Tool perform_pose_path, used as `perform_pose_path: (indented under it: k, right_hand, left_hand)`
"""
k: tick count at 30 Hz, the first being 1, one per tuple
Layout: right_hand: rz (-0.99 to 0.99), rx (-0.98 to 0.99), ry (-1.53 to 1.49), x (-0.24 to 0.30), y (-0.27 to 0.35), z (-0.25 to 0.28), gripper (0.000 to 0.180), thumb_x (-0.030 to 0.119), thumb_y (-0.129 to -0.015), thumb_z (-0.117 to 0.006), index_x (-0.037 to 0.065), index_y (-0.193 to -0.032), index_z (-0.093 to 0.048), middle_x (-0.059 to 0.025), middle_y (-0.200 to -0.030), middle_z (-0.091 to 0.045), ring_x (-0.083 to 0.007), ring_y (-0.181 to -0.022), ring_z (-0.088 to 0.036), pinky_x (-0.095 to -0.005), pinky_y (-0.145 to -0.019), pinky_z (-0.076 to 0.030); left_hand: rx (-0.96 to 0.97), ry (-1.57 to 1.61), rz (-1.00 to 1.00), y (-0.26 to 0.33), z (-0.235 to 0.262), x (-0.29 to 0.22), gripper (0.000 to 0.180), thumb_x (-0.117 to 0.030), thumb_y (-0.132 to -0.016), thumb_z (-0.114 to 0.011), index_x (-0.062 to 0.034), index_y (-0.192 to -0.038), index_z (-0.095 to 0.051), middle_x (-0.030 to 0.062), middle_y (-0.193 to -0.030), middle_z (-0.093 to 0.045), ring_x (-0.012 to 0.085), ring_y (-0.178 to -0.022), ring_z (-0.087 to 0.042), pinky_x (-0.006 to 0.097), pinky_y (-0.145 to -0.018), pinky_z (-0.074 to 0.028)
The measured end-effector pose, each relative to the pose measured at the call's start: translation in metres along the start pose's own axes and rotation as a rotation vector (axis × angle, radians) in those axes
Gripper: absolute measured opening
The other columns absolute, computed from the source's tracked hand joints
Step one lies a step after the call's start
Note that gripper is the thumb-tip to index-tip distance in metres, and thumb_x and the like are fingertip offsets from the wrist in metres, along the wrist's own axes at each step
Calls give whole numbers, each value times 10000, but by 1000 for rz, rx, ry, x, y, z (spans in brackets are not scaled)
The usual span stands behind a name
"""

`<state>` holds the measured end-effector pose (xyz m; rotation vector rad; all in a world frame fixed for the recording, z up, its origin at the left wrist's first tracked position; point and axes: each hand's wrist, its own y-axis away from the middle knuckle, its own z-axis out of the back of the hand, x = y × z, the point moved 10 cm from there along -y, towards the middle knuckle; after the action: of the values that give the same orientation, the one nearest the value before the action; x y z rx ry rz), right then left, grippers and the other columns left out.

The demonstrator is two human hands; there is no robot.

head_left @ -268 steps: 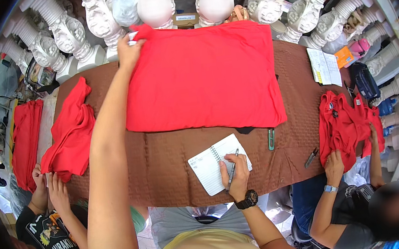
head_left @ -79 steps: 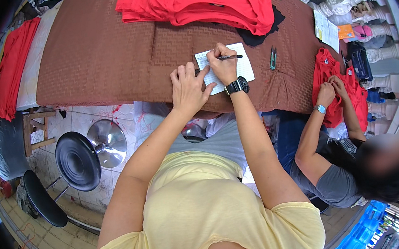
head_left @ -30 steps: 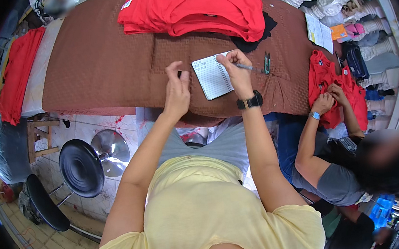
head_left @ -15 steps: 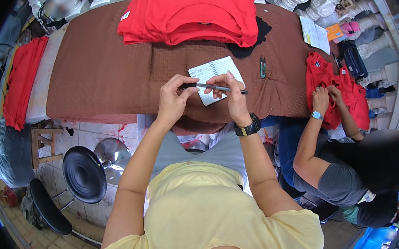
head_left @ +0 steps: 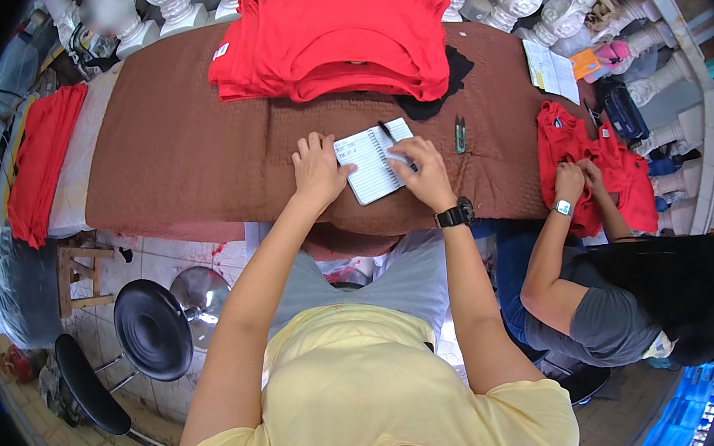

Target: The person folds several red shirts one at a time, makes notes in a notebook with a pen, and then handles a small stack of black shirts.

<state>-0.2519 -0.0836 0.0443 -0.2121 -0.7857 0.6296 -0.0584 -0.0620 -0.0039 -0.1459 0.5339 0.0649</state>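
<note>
A small spiral notebook [head_left: 374, 178] with lined pages and some handwriting lies open on the brown-covered table [head_left: 183, 145]. Spread at its left edge, my left hand [head_left: 319, 170] rests with the thumb on the page. My right hand [head_left: 426, 172], wearing a black watch, is over the right-hand page with bent fingers. A dark pen [head_left: 386, 131] sticks out past those fingertips, pointing away from me; its other end is hidden by the fingers. Right of the notebook lie green-handled thread snips [head_left: 460, 135].
Folded red shirts [head_left: 329, 43] are stacked at the far side over black cloth [head_left: 439, 92]. More red fabric [head_left: 47, 168] hangs at the left. A co-worker [head_left: 609, 301] at the right handles a red garment [head_left: 605, 179]. A black stool [head_left: 152, 330] stands at left.
My hands have moved apart; both held the pen before. The left hand now lies flat by the notebook, and the right has come down over the page with the pen.
</note>
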Motion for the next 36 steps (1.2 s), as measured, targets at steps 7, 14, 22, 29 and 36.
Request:
perform_pose_path:
  k: [7,14,22,29,36]
  right_hand:
    - [-172,-254,168,-43,17,14,342,232,-850,-757,87,-1153,-695,-204,-1160,-605,-410,-1074,-538,-498,-911,-450]
    - [-526,-230,17,-96,23,-7,331,263,-830,-789,5,-998,-666,-190,-992,-656,-371,-945,-611,-478,-854,-480]
    - [-775,-151,33,-122,23,-11,512,265,-679,-928,-43,-1023,-707,-136,-870,-740,-228,-782,-710,-350,-730,-555]
    - [-819,-5,54,-115,20,-5,522,221,-598,-977,-6,-938,-652,-121,-867,-726,-228,-745,-695,-357,-693,-557]
    - [-571,-196,-442,-92,17,-9,704,107,-672,-916,9,-1222,-488,-213,-1158,-658,-279,-1065,-663,-379,-914,-516]
  left_hand:
    - [130,-111,37,-10,-5,-6,804,-375,-625,-929,-60,-1276,-578,181,-1305,-497,371,-1263,-430,503,-995,-400]
    - [221,-128,132,-26,-15,3,891,-358,-508,-993,-25,-1206,-551,200,-1277,-546,394,-1244,-465,492,-1024,-423]
    - [246,-38,112,-24,-25,2,873,-313,-489,-1002,3,-1175,-566,213,-1256,-558,408,-1226,-517,457,-1029,-458]
    - [229,183,-8,-18,-17,-14,770,-165,-528,-978,-23,-1175,-586,203,-1177,-617,390,-1119,-610,445,-966,-505]
    - [182,1160,266,-19,-45,10,554,-33,-705,-861,-34,-1172,-563,120,-1088,-687,282,-1060,-663,400,-977,-525]
